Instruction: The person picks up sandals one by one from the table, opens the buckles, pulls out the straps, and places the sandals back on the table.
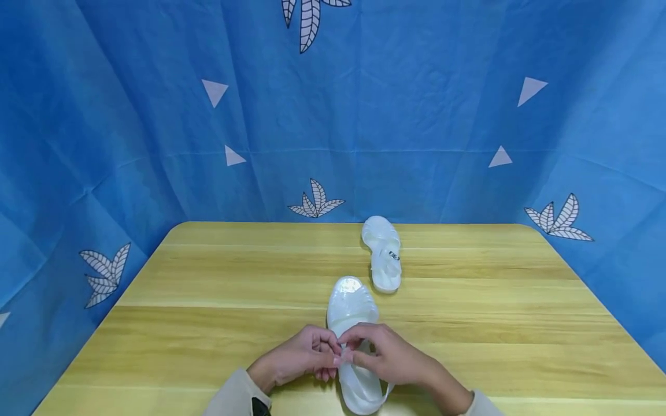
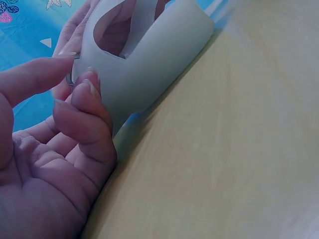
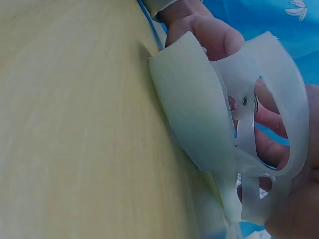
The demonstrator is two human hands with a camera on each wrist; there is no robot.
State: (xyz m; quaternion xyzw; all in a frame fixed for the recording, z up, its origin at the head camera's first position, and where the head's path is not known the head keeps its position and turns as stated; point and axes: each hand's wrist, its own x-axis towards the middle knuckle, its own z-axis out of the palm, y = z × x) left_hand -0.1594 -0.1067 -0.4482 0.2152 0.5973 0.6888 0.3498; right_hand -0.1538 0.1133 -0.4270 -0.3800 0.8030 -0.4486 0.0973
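A white translucent sandal [image 1: 350, 297] lies on the table with its toe pointing away, directly under both hands. At its left side, the left hand [image 1: 307, 353] pinches the edge near a small metal buckle [image 2: 73, 72], fingers curled. From the right, the right hand [image 1: 391, 353] arches over the sandal, and its thumb and fingertips pinch the ankle strap [image 3: 245, 132] at the buckle. The exact contact of the fingertips is partly hidden by the hands. In the right wrist view, the strap crosses the open heel part. A matching sandal [image 1: 382, 254] lies farther back, untouched.
The wooden table [image 1: 208, 323] has rounded far corners. A blue curtain [image 1: 395, 115] with leaf and triangle prints hangs behind it and along both sides. The second sandal's toe reaches the table's far edge.
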